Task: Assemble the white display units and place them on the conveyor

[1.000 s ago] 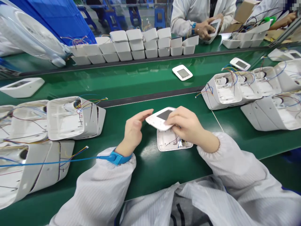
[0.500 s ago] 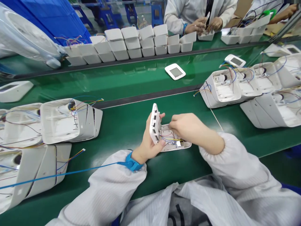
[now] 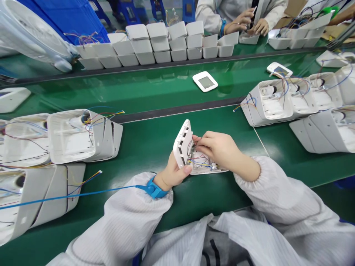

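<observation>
A green bench (image 3: 144,144) is running across an assembly hall, with a conveyor belt (image 3: 155,87) lying just behind it. Near the bench's front edge the left hand (image 3: 173,173) is gripping a white cover (image 3: 183,146), fingers wrapped behind it and the thumb pressing its lower edge, and is holding it upright on edge. Just to the right a white base (image 3: 208,168) is lying flat on the bench, touching the cover's foot. The right hand (image 3: 219,147) is resting over the base with fingertips pinched together on thin coloured wires (image 3: 198,162) that are running between base and cover. A blue wrist strap (image 3: 154,189) is circling the left wrist, its blue cord (image 3: 69,196) trailing left. White housings (image 3: 80,135) with loose wires are lying stacked to the left of the hands, and more housings (image 3: 277,103) are lying to the right. On the belt a finished unit (image 3: 205,81) is lying face up, well apart from the hands. Beyond it, stacked white trays (image 3: 155,46) are lining the far bench, where another person's hands (image 3: 249,20) are working on a part
</observation>
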{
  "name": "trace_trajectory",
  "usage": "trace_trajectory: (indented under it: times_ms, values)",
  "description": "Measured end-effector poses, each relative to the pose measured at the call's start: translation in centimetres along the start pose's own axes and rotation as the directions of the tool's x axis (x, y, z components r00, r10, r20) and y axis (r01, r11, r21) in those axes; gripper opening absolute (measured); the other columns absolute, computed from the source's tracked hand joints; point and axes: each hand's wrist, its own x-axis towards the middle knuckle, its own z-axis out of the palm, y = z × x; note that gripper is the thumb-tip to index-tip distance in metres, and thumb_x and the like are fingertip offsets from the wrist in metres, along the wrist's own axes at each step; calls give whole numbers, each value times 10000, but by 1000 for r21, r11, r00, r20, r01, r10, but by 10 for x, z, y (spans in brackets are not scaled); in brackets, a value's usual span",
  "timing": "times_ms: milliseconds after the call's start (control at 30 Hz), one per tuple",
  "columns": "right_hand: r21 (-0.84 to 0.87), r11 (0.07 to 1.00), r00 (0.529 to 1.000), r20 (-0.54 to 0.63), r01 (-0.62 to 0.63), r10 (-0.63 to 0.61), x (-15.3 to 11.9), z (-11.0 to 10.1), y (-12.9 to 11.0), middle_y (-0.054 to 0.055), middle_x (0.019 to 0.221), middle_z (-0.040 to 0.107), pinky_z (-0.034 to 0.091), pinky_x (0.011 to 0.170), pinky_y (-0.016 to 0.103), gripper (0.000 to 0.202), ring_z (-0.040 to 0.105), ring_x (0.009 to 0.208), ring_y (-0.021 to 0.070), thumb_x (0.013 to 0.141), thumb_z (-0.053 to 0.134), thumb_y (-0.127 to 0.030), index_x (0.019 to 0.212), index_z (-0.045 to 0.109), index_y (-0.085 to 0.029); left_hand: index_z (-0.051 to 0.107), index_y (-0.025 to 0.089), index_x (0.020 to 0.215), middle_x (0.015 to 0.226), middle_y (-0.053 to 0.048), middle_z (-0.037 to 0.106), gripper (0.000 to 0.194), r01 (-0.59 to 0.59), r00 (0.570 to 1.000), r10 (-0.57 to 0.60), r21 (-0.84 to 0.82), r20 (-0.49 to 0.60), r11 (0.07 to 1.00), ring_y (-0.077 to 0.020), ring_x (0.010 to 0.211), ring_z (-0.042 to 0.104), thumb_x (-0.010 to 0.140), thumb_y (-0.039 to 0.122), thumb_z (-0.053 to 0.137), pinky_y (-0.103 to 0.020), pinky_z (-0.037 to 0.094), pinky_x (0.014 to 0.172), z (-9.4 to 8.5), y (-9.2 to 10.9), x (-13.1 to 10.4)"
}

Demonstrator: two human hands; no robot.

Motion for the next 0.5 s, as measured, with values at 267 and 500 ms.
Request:
trace_trajectory:
  times_ms: [267,500]
  values:
    - [0,1000,999,36,11,-11,2,-4,-5,27,936,682,388,676,263,217,613,846,143,965,552,-327,933,744,-231,522,197,1345,1416,-134,516,685,-24,1000,23,26,19,999,-362,1354,443,795,587,643,-517,353,1145,-3,2,4]
    - [-23,999,999,32,41,-40,1,-3,-4,35,973,681,405,703,269,228,607,895,153,977,520,-294,942,734,-225,530,200,1331,1371,-136,557,671,-53,998,53,-6,27,999,-358,1311,495,799,596,634,-530,368,1130,-5,-3,6]
